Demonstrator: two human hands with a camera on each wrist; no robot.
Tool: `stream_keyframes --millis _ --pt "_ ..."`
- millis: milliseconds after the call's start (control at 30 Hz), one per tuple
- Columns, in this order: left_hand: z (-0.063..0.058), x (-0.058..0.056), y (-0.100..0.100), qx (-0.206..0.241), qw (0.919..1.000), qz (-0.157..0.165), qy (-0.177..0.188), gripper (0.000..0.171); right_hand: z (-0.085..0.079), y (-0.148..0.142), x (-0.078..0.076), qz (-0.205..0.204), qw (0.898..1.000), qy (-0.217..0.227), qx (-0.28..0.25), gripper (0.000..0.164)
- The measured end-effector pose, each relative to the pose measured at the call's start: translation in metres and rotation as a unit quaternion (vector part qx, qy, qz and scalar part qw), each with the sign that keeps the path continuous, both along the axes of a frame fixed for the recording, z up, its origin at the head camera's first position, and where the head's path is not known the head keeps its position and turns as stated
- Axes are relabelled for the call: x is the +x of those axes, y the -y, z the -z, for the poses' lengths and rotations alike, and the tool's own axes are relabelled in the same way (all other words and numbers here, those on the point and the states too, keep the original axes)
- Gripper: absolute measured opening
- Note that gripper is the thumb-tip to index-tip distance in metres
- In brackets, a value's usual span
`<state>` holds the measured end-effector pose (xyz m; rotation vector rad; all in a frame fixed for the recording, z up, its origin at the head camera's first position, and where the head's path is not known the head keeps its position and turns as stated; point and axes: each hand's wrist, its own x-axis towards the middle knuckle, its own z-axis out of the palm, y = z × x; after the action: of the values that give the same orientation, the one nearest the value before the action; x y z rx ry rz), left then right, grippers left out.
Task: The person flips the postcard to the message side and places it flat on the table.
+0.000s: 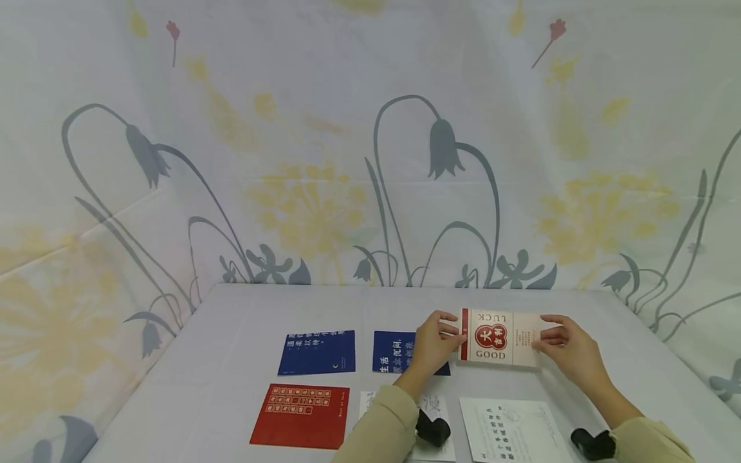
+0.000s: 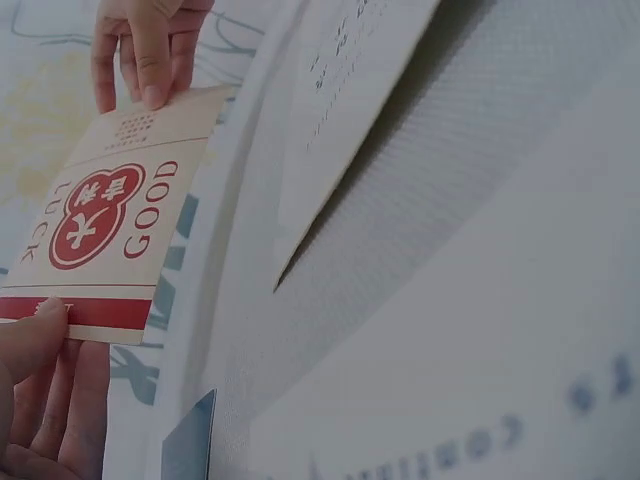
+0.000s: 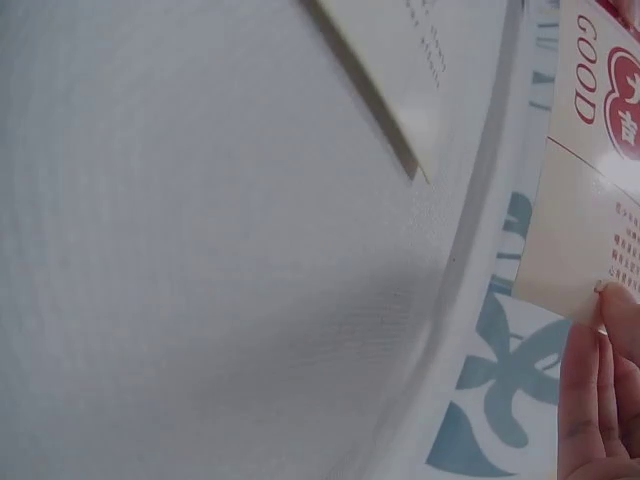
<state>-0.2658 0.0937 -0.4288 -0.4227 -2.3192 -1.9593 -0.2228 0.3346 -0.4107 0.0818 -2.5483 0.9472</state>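
Note:
A cream card (image 1: 515, 341) with a red band and a red emblem between the words LUCK and GOOD is held up above the table by both hands. My left hand (image 1: 433, 344) pinches its red-banded end, thumb on the printed face. At the plain end, my right hand (image 1: 573, 350) pinches it the same way. The left wrist view shows the whole card (image 2: 100, 210) with a hand at each end. In the right wrist view, the right thumb and fingers (image 3: 585, 400) grip the card's corner; the left hand is almost wholly out of that view.
Two blue cards, one on the left (image 1: 317, 354) and one partly behind the left hand (image 1: 388, 350), lie on the white table (image 1: 191, 360). Nearer are a red card (image 1: 301, 417), a white card partly under the left sleeve (image 1: 434, 406) and another white card (image 1: 509, 427). A flowered cloth (image 1: 347, 128) hangs behind.

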Motion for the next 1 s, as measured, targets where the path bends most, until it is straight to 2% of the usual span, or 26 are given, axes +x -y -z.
stream_keyframes --millis 233,500,600,800,1000 --pt "0.0 0.0 0.003 -0.028 0.9994 -0.017 -0.013 0.011 -0.003 -0.001 0.003 0.016 1.0 0.018 -0.005 0.037" --pt "0.004 -0.002 0.004 -0.02 0.9988 -0.036 -0.025 0.009 -0.002 -0.001 0.001 -0.005 0.996 0.049 -0.073 0.026" --pt "0.005 -0.003 0.004 -0.021 0.9986 -0.042 -0.022 0.01 -0.001 -0.001 0.001 -0.032 0.99 0.058 -0.127 0.027" --pt "0.004 -0.005 0.006 -0.033 0.9987 -0.038 -0.003 0.011 0.0 -0.007 0.0 -0.087 0.968 0.083 -0.221 0.032" --pt "0.002 -0.005 0.007 -0.036 0.9989 -0.021 0.023 0.009 -0.004 -0.011 0.0 -0.096 0.958 0.091 -0.253 0.042"
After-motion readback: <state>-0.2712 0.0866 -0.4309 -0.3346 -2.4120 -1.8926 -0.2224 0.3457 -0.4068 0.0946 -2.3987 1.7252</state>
